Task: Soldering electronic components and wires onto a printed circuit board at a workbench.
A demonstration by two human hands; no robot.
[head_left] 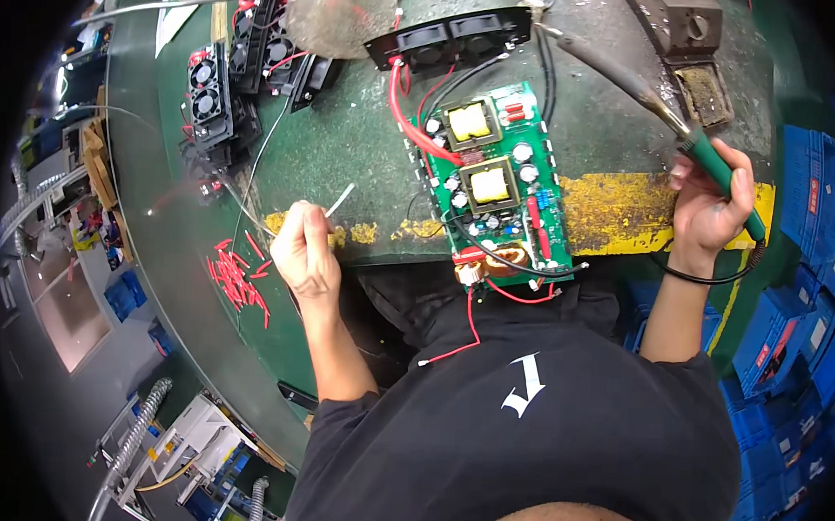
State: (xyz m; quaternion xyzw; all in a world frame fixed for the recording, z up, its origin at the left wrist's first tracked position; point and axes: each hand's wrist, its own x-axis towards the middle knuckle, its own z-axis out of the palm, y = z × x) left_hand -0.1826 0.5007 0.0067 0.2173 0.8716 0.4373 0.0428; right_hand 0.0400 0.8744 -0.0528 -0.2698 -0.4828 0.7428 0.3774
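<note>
With right grip (708, 213) wrapped around soldering iron (699, 149) and left grip (306, 253) pinching thin pale strip (342, 199), have circuit board (504, 145) between both; apparently already joined to fan panel (458, 36) beyond by thick red lead (409, 123), but left with thin red wire (474, 330) loose-ended nearer left grip.

The left grip (306, 253) is pinched, the right grip (711, 206) curled, forearms (341, 355) well apart.
</note>
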